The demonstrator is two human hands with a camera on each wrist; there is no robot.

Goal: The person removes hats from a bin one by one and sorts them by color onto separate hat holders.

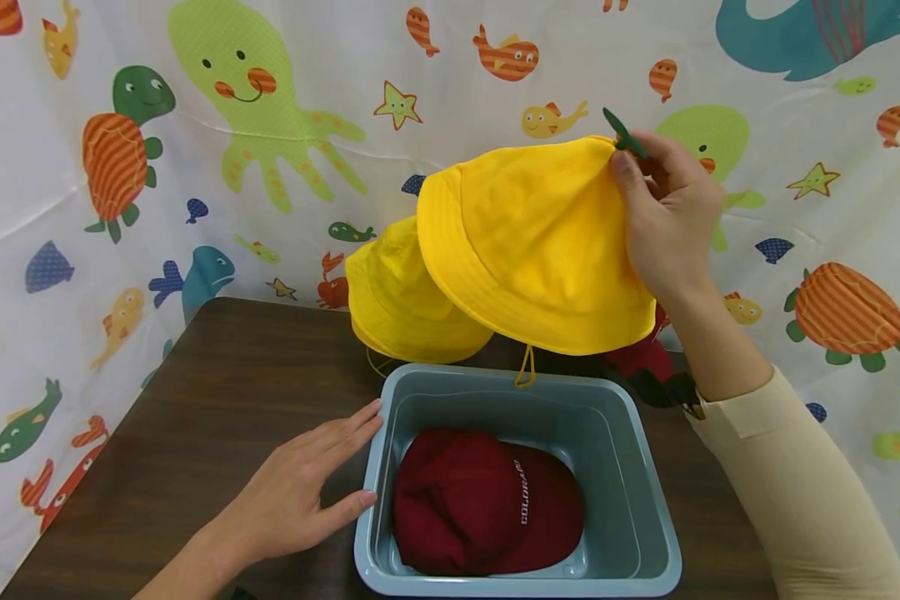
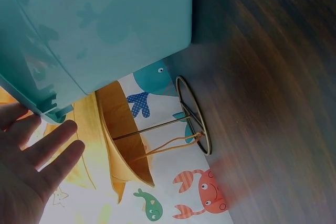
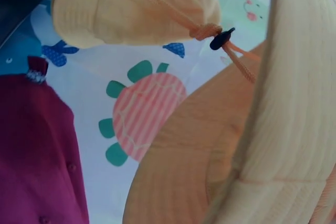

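My right hand [image 1: 675, 208] pinches the green leaf-like stem [image 1: 625, 133] on the crown of a yellow bucket hat [image 1: 532, 242] and holds the hat up above the back of a blue-grey plastic bin [image 1: 622, 492]. A yellow cord [image 1: 527, 367] dangles below its brim; the hat's underside [image 3: 184, 156] fills much of the right wrist view. Inside the bin lies a maroon cap [image 1: 457, 500] with "COLORADO" lettering. With fingers extended, my left hand [image 1: 300, 492] touches the bin's left rim; the left wrist view shows those fingers [image 2: 63, 166] beside it.
Behind the bin, a second yellow bucket hat [image 1: 412, 308] sits on a wire stand [image 2: 206, 124], partly hidden by the raised hat. Something maroon [image 1: 641, 358] stands at the back right. A dark wooden table [image 1: 195, 400] meets a sea-animal curtain [image 1: 450, 108].
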